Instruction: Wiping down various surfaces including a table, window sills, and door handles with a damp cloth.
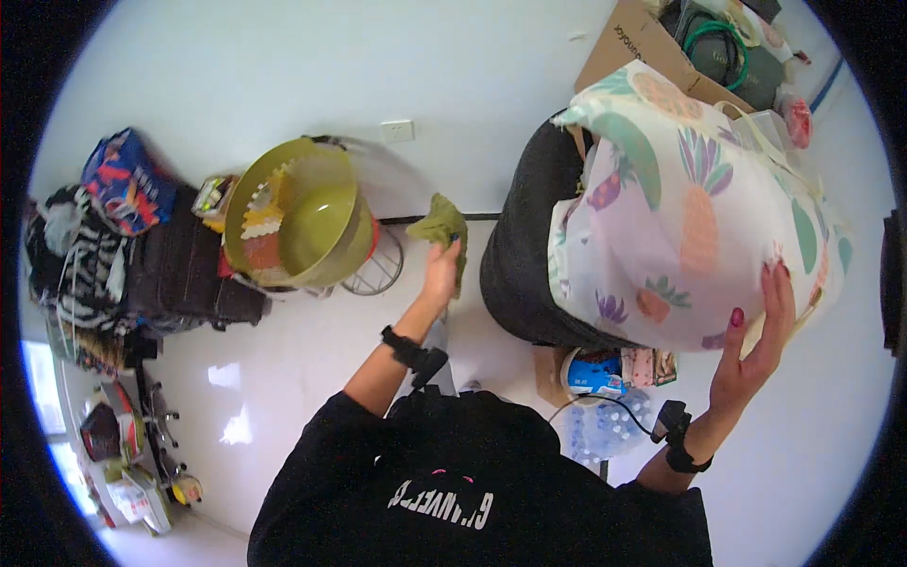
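My left hand (441, 271) is closed around a crumpled olive-green cloth (437, 221), held up in front of the white wall. To the right, my right hand (751, 364) lies with its fingers stretched out against a large white fabric cover or bag (652, 241) printed with pineapples and leaves. The fingertips touch its near right side; they do not seem to grip it. Under and beside this printed fabric stands a bulky black rounded thing (529, 255), partly hidden by it. Both my wrists carry black bands.
A large olive-green tub (364, 222) rests on a round stool at the left. Beyond it sit dark suitcases (170, 265) and a blue patterned bag (130, 184). A cardboard box (638, 47) with cables stands at the back right; a blue-labelled tub (595, 371) sits low by my right arm.
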`<state>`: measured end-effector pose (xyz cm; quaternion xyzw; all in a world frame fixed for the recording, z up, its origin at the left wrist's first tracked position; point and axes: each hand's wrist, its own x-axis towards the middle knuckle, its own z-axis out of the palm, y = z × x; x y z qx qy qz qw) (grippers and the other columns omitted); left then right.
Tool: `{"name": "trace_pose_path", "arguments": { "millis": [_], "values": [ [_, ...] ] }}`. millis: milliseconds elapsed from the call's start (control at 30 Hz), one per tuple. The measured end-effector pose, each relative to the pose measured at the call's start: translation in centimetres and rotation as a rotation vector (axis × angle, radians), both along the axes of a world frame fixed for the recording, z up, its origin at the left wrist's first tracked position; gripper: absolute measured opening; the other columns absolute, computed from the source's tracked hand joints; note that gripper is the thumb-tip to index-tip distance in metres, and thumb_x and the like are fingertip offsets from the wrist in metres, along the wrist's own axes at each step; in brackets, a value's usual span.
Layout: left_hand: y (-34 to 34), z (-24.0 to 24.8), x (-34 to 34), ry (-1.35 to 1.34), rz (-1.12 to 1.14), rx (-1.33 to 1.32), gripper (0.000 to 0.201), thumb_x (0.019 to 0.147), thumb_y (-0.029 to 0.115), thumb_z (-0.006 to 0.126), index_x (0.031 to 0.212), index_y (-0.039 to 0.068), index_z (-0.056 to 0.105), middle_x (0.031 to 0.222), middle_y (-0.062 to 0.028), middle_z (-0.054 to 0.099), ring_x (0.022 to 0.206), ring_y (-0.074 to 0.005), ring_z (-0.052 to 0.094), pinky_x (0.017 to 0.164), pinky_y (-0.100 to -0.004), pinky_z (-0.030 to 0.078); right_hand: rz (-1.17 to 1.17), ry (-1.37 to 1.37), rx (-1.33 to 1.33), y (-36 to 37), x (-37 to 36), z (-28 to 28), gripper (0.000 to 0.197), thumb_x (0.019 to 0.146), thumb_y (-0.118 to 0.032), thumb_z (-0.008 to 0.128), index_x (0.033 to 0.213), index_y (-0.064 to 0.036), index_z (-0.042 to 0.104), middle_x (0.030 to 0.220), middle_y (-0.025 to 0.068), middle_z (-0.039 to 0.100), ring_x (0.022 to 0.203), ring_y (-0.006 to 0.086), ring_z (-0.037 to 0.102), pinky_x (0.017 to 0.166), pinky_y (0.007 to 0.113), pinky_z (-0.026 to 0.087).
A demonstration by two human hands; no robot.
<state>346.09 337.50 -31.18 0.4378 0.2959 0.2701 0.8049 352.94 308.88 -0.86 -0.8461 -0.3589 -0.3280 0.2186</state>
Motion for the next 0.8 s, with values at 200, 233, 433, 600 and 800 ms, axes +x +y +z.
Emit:
{"name": "trace_pose_path", "arguments": {
  "millis": [200, 233, 433, 600, 800],
  "values": [
    [-4.6, -6.8, 13.0, 0.144, -0.257, 0.905, 0.039, 0.089, 0.024, 0.048, 0.112, -0.008, 0.048, 0.116, -0.026, 0.046, 0.108, -0.0396, 0.041, 0.095, -0.0436, 0.028, -0.346, -0.081, -0.002, 3.1, 5.2, -2.2, 0.058, 0.091, -0.042, 0.031, 0.129, 0.0009, 0.041, 0.138, 0.0202, 0.033, 0.128, 0.0346, 0.029, 0.105, 0.044, 0.019],
    [-5.0, -6.3, 13.5, 0.085, -0.248, 0.85, 0.043, 0.088, 0.021, 0.048, 0.119, -0.007, 0.042, 0.125, -0.0258, 0.039, 0.114, -0.0418, 0.035, 0.1, -0.0443, 0.023, -0.382, -0.064, -0.019, 2.8, 5.7, -3.0, 0.061, 0.091, -0.044, 0.029, 0.13, 0.0018, 0.041, 0.138, 0.0209, 0.033, 0.129, 0.0351, 0.029, 0.105, 0.045, 0.019],
    [0.2, -0.7, 22.5, 0.004, -0.308, 1.186, 0.037, 0.084, 0.014, 0.05, 0.117, -0.003, 0.049, 0.124, -0.0222, 0.044, 0.114, -0.0428, 0.038, 0.099, -0.0475, 0.027, -0.588, -0.056, -0.073, 1.1, 6.7, -3.7, 0.068, 0.09, -0.049, 0.026, 0.129, 0.0048, 0.039, 0.137, 0.0244, 0.031, 0.128, 0.0388, 0.028, 0.104, 0.048, 0.019],
    [7.3, -3.5, 34.8, 0.058, -0.755, 1.643, 0.031, 0.085, 0.025, 0.049, 0.101, 0.0, 0.059, 0.098, -0.0197, 0.058, 0.099, -0.0404, 0.047, 0.093, -0.0482, 0.033, -0.573, -0.173, -0.1, -1.4, 8.2, -6.1, 0.066, 0.093, -0.051, 0.021, 0.132, 0.0006, 0.037, 0.138, 0.0204, 0.031, 0.129, 0.0353, 0.028, 0.105, 0.046, 0.02],
    [9.4, -2.2, 43.1, 0.203, -1.062, 1.511, 0.036, 0.094, 0.027, 0.031, 0.109, 0.004, 0.054, 0.096, -0.0194, 0.059, 0.091, -0.0399, 0.055, 0.08, -0.0479, 0.043, -0.589, -0.268, -0.064, -2.1, 9.3, -7.4, 0.068, 0.091, -0.055, 0.025, 0.135, -0.0041, 0.033, 0.139, 0.0199, 0.029, 0.127, 0.038, 0.03, 0.105, 0.053, 0.02]
  ]
}}
